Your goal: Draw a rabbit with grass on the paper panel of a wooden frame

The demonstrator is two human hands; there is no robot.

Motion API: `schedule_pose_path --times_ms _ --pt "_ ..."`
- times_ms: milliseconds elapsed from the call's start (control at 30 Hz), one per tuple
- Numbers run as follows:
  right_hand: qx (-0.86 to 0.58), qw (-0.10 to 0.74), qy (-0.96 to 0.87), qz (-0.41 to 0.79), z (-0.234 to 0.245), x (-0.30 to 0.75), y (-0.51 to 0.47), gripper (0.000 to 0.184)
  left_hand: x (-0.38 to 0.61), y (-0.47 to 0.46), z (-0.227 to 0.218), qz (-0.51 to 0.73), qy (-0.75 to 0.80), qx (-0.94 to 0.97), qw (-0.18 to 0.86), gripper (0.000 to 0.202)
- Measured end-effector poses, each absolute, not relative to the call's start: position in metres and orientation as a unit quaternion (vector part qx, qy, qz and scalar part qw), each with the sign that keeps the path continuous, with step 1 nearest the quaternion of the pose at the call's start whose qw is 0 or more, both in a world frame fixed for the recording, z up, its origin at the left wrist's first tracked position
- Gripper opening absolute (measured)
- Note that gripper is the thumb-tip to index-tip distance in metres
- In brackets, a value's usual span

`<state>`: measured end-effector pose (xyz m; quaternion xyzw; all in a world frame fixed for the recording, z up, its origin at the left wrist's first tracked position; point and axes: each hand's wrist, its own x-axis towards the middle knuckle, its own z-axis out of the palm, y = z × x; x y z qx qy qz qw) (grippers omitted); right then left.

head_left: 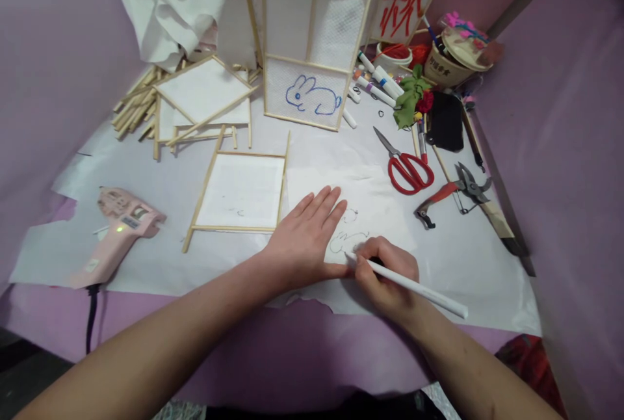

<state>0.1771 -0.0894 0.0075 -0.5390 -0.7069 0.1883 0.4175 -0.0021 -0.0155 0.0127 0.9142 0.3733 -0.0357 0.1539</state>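
Note:
My right hand (387,277) is closed around a slim white pen (419,287), its tip touching the white paper (390,212) beside a thin line drawing that resembles a rabbit (344,243). A smaller sketch sits just above it, partly behind my fingers. My left hand (312,231) lies flat on the paper with fingers stretched out, its thumb reaching toward the pen hand. Just left of that hand is a small wooden-stick frame (214,176) backed with white paper, which carries a few faint marks.
A pink glue gun (119,228) lies at left. Red-handled scissors (409,173) and pruning shears (468,186) lie at right. Behind stand a panel with a blue rabbit (312,96), a pile of sticks (134,108), markers (385,85) and a paper cup (446,65).

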Motion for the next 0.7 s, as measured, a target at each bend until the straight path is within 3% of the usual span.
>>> schedule_pose_path --times_ms 533,700 --pt "-0.583 0.480 -0.622 0.205 0.010 0.178 -0.092 0.013 -0.003 -0.014 0.013 -0.020 0.371 0.915 0.156 0.115" --pt "-0.585 0.476 -0.597 0.274 0.025 0.177 -0.089 0.006 -0.002 -0.015 0.015 -0.025 0.373 0.914 0.159 0.114"
